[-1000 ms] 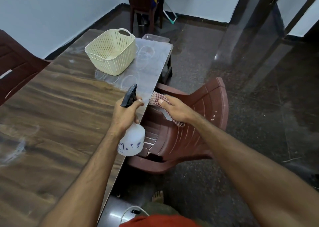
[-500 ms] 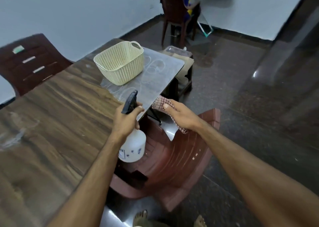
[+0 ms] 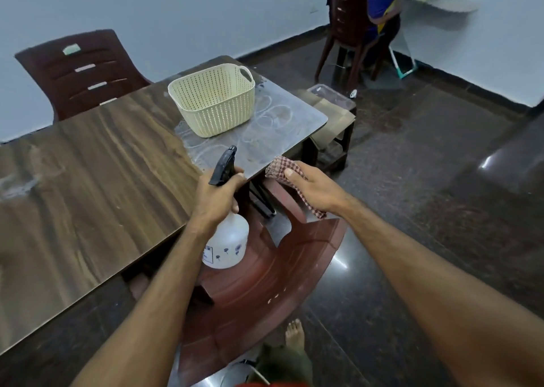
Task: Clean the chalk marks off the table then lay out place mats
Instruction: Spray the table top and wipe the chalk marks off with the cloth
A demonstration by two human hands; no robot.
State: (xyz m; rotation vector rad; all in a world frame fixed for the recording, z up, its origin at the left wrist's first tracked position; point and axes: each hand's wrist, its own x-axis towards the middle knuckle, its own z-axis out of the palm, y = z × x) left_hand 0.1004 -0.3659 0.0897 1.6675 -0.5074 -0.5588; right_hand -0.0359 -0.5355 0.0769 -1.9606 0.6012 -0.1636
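Both hands rising toward basket (image 3: 212, 99) | left hand (image 3: 216, 196) gripping sprayer (image 3: 226, 225), right hand (image 3: 316, 189) pinching cloth (image 3: 282, 170) | risk: spraying basket beside chalk marks (image 3: 272, 116)

A plain dining room in a home is suggested. A long wood-grain laminate counter (image 3: 88, 186) is flanked by a dark brown moulded plastic chair (image 3: 79, 69) behind it and a reddish-brown plastic chair (image 3: 265, 292) in front. Pale blue painted walls (image 3: 176, 13) and a dark polished stone floor (image 3: 426, 180) surround the counter.
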